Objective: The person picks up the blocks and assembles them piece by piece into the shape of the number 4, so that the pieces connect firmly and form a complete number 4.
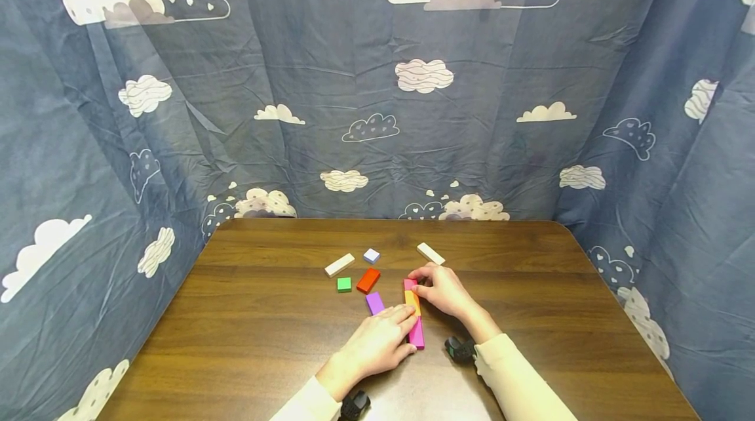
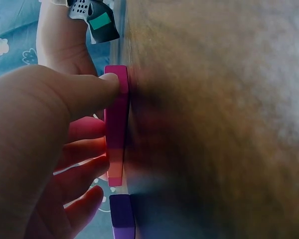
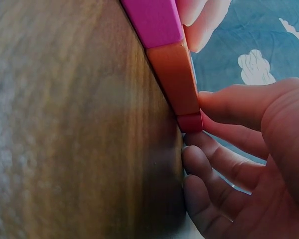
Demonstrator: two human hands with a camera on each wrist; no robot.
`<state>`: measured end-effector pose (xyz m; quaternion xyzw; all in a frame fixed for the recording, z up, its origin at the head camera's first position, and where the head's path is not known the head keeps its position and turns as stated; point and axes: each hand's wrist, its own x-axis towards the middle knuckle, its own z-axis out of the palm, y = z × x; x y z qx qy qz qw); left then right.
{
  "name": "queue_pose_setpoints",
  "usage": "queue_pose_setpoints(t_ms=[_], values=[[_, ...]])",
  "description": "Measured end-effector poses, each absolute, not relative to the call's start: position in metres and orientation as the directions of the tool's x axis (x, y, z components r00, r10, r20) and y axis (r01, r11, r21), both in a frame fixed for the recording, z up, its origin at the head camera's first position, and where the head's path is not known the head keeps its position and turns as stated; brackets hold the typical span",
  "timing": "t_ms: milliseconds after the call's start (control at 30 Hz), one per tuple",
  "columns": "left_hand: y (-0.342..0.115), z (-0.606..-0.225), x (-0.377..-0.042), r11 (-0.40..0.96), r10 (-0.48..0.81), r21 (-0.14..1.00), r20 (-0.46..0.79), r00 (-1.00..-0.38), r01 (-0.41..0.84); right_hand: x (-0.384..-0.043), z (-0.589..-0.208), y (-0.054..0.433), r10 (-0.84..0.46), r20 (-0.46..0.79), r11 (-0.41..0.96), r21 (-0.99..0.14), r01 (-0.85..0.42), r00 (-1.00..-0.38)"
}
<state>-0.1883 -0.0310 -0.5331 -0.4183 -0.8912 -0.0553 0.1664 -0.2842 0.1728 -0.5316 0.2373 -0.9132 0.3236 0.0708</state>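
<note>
The step in hand seems to be straightening a row on the desk [image 1: 253,342]: magenta block [image 1: 417,337], orange block [image 1: 411,298], pink block [image 1: 409,284], end to end. The left hand [image 1: 380,342] rests over it, fingers apart; the right hand's [image 1: 446,290] thumb and fingers pinch the pink end. Next probably calls for gentle release without skewing it.

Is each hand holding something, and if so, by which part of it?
The right hand appears to hold the pink block by its far end. The left hand touches the magenta block at its near end; whether it grips is unclear.
</note>
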Motion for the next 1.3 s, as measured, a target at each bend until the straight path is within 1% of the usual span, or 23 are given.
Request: queue_pose_setpoints(t_ms=[300,700,900,1133,1300], values=[[-0.0314,-0.5345,-0.1877,0.648,0.724,-0.040,0.340,-0.600,0.760,-0.2856,-0.5340,0.1725,-0.383,0.284,0.683,-0.554,-0.476,-0.879],[-0.0305,-0.5371,-0.1882,0.645,0.724,-0.049,0.359,-0.589,0.763,-0.2852,-0.5340,0.1721,-0.382,0.285,0.687,-0.549,-0.477,-0.879],[-0.0311,-0.5365,-0.1891,0.648,0.722,-0.039,0.352,-0.596,0.761,-0.2860,-0.5336,0.1731,-0.384,0.288,0.674,-0.562,-0.479,-0.877],[-0.0312,-0.5355,-0.1888,0.644,0.725,-0.041,0.353,-0.592,0.764,-0.2852,-0.5318,0.1722,-0.378,0.270,0.677,-0.572,-0.464,-0.885],[-0.0317,-0.5356,-0.1889,0.639,0.729,-0.047,0.355,-0.585,0.768,-0.2854,-0.5331,0.1721,-0.380,0.280,0.670,-0.574,-0.471,-0.882]])
